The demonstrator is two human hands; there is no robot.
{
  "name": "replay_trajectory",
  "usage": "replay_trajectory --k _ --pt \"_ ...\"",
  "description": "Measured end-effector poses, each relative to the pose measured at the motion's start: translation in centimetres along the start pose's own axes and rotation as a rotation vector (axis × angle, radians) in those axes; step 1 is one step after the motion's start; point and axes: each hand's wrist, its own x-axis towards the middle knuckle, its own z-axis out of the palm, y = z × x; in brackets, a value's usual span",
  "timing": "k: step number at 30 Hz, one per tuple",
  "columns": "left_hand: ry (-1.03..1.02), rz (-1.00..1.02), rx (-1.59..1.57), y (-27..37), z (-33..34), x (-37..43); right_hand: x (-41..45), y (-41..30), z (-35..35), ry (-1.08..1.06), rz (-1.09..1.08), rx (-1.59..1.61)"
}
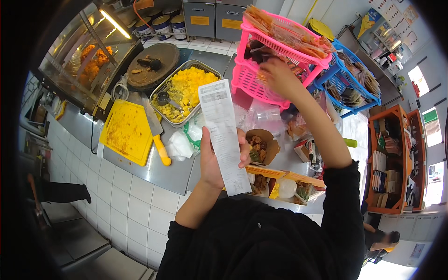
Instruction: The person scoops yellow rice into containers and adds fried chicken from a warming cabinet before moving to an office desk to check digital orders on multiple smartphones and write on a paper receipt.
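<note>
My left hand (211,162) holds a long printed paper receipt (224,136) upright over the counter edge. My right hand (278,78) reaches into the lower tier of a pink two-tier plastic rack (241,75). Its fingers are blurred beside small orange sachets, and whether they grip one is unclear. Flat clear packets of orange sauce (287,31) fill the rack's top tier. Below that hand, clear plastic cups (267,117) lie in a bag. Just right of the receipt, an open kraft food box (271,148) contains fried pieces and greens.
A yellow-handled knife (161,148) lies by a yellow cutting board (129,133). Behind are a metal tray (154,89) of chopped yellow food, a round chopping block (164,57) and a lit display warmer (101,92). A blue rack (360,94) stands right; filled meal boxes (285,173) sit near my body.
</note>
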Motion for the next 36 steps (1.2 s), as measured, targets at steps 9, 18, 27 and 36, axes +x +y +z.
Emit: replay_trajectory --k 9,18,27,36 --pt "0.170 0.061 0.019 0.7 -0.9 -2.0 6.5 1.8 5.0 0.079 0.177 -0.062" --pt "0.098 -0.067 -0.014 1.2 -2.0 -2.9 12.3 1.9 5.7 -0.408 0.244 -0.037" --pt "0.348 0.093 -0.050 1.4 -4.1 -3.9 7.8 6.3 5.7 -0.160 -0.099 0.357" --pt "0.277 0.002 -0.114 1.5 -4.7 -3.6 6.4 15.8 8.6 0.399 0.297 -0.166"
